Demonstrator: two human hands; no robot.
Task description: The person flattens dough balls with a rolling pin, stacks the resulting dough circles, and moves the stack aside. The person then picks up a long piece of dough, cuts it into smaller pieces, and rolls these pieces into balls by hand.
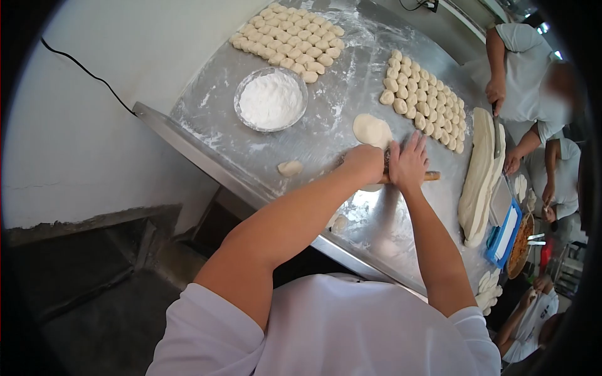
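Note:
My left hand [365,164] is closed beside the rolling pin, just below a flattened round of dough [371,130]. Whatever its fingers hold is hidden. My right hand [409,161] lies flat on the wooden rolling pin [431,176], fingers stretched out and apart; the pin's end sticks out to the right. A pale edge, perhaps dough, shows beneath the pin near my left hand. A small loose dough piece [290,168] rests on the floured metal table [326,135], left of my hands.
A bowl of flour [271,100] stands at upper left. Rows of dough balls [295,37] lie behind it, with a second group [423,100] to the right. A co-worker [523,69] holds a knife over a long dough slab [480,182]. A blue tray [505,233] sits near the right edge.

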